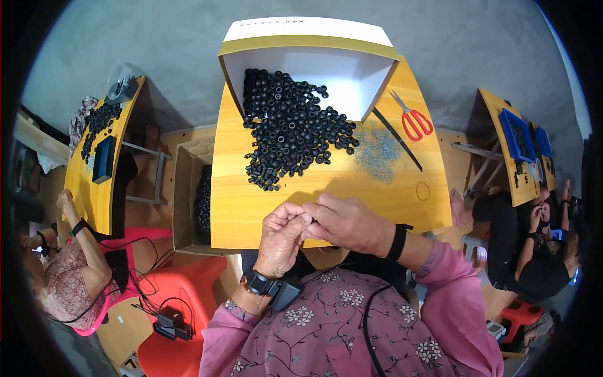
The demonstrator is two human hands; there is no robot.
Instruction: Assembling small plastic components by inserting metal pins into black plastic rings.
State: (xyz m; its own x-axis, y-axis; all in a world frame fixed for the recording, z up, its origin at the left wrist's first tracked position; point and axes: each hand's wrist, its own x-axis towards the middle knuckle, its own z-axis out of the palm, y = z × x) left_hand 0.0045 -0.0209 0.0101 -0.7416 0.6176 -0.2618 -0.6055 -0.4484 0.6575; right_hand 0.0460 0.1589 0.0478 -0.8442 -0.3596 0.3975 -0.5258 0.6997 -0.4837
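My left hand (pixel 282 240) and my right hand (pixel 353 225) meet over the near edge of the wooden table (pixel 235 223). Both are closed, thumbs and fingertips pinched together; whatever they hold is hidden or too small to make out. Beyond them lies a heap of small black ring-shaped pieces (pixel 289 141), spilling out of a white box (pixel 352 78) tipped on its side. To the right of the heap is a scatter of tiny pale clear pieces (pixel 377 154).
Red-handled scissors (pixel 412 122), a thin black rod (pixel 399 139) and a rubber band (pixel 423 191) lie at the table's right. A cardboard carton (pixel 186 220) of black pieces stands left, near a red chair (pixel 179 301). People sit at side tables (pixel 94 182) on both sides.
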